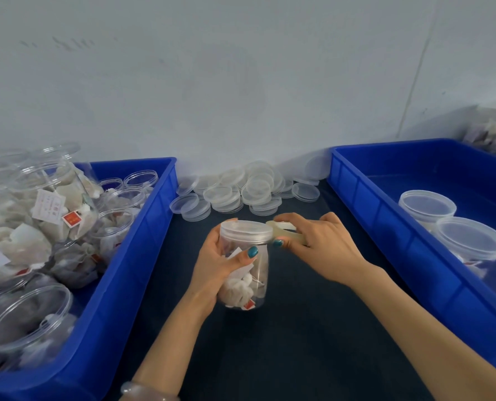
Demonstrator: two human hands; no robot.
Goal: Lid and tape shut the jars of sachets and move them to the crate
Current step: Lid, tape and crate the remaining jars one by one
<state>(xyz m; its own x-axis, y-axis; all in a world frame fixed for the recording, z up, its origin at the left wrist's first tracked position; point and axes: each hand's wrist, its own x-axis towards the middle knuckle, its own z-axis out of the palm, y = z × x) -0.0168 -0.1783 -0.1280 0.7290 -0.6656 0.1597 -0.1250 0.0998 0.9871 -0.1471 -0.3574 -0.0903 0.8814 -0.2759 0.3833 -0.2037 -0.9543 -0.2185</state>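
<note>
- Jar of sachets [249, 273] is held above the middle of the dark bench [299, 342], roughly upright, its clear lid [246, 231] already on.
- Left hand [218, 264] grips the jar from its left side, thumb curled across the front just under the lid and the other fingers wrapped behind.
- Right hand [322, 244] pinches a tape roll [284, 235] between thumb and curled fingers, and the roll touches the right edge of the lid.
- Left crate [142, 233], blue, sits along the bench's left edge and is packed with open jars [53, 204] full of sachets, some upright and some tipped.
- Right crate [385, 227], also blue, lies along the right edge and holds two lidded jars, one [427, 206] farther back and one [472, 238] nearer, just beside each other.
- Loose lids [241, 189] are heaped at the far edge of the bench against the wall, between the two crates.
- A pale bracelet [145, 390] circles the left wrist at the bottom of the view.
</note>
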